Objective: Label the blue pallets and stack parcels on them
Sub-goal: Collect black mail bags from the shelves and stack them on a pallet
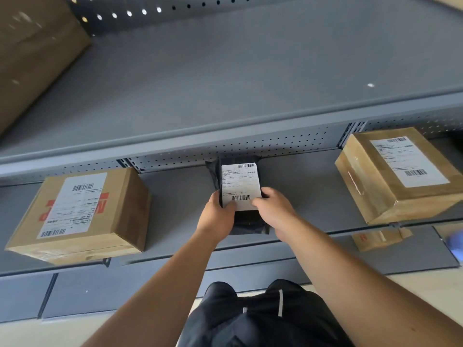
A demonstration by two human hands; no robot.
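A black soft-pack parcel (239,181) with a white shipping label lies on the middle grey shelf (180,196), its far end against the perforated back panel. My left hand (218,216) grips its left side, thumb on the label. On the parcel's right side rests my right hand (271,209), fingers curled over the label's lower corner. Both hands hold the same parcel. No blue pallet can be made out, only a blurred blue shape (457,242) at the right edge.
A labelled cardboard box (82,214) sits on the same shelf to the left, another taped box (398,171) to the right. A large brown carton (35,56) occupies the upper shelf's left end. A small box (378,239) lies on the shelf below.
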